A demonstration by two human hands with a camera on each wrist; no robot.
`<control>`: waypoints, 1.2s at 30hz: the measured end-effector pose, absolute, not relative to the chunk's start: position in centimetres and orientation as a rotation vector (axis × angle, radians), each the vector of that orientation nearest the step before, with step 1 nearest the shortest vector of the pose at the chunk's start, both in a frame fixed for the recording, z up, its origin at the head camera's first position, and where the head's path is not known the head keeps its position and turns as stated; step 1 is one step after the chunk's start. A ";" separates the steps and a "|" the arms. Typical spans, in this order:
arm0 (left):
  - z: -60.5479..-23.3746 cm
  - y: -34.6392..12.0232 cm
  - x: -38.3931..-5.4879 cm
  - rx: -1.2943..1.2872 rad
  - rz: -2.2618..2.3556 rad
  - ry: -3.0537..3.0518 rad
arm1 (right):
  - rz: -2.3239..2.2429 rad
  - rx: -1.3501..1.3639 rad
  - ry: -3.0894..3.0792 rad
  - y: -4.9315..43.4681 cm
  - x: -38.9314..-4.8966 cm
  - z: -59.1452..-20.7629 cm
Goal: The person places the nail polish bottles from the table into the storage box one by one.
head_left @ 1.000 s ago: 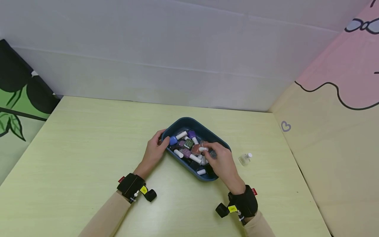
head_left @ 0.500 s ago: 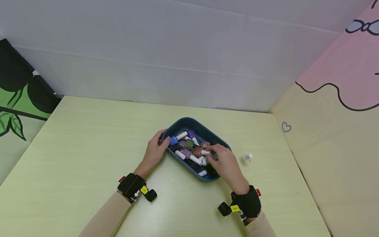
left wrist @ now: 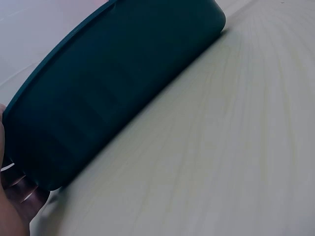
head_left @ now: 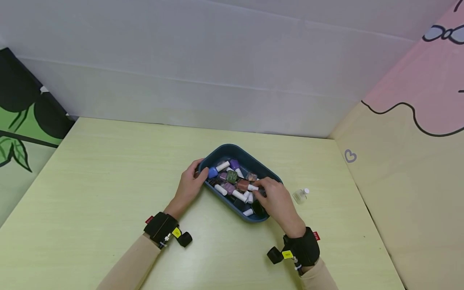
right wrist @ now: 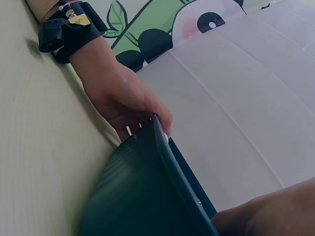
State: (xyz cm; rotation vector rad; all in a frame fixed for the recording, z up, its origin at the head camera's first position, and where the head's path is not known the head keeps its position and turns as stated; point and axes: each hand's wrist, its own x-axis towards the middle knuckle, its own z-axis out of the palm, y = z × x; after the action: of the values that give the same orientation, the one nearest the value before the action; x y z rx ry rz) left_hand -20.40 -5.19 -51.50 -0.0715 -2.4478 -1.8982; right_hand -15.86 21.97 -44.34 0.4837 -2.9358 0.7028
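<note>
A dark blue bin (head_left: 248, 160) on the table holds several nail polish bottles with white caps. My left hand (head_left: 188, 183) grips its left end, thumb over the rim; in the right wrist view the left hand (right wrist: 123, 93) has its other fingers against the outer wall. Inside the bin, my right hand (head_left: 277, 201) pinches the white cap of a reddish-brown nail polish bottle (head_left: 242, 185), which lies on the others. Green (head_left: 232, 176), blue (head_left: 212, 172) and purple nail polish bottles (head_left: 234, 164) lie nearby. In the left wrist view, the bin's outer wall (left wrist: 113, 88) hides the contents.
A clear nail polish bottle (head_left: 300, 195) with a white cap is on the table right of the bin. A pale wall (head_left: 203, 72) stands behind the table, and a painted panel (head_left: 406, 161) runs along the right side.
My right hand has shifted slightly right and toward me, and the white cap in its fingers sits lower. My left hand and the bin have hardly moved.
</note>
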 end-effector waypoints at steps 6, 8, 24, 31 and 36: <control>-51.4 -5.2 -20.4 -0.074 -1.899 -2.448 | 0.697 0.483 -2.940 22.0 -15.9 -44.4; -51.4 -5.2 -20.4 -0.076 -1.897 -2.451 | 0.700 0.482 -2.938 22.1 -15.9 -44.5; -51.4 -5.2 -20.4 -0.084 -1.909 -2.451 | 0.716 0.379 -2.820 24.5 -16.3 -43.1; -51.4 -5.3 -20.4 -0.078 -1.918 -2.443 | 0.747 0.242 -2.803 26.9 -16.6 -42.2; -51.4 -5.2 -20.5 -0.072 -1.905 -2.452 | 0.718 0.168 -2.810 28.7 -16.7 -41.9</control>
State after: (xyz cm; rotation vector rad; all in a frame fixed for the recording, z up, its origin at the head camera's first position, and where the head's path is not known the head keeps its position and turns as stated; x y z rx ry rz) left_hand -20.46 -5.25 -51.45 -0.0718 -2.4517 -1.9050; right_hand -16.67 28.70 -41.88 0.1679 -2.8104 0.7180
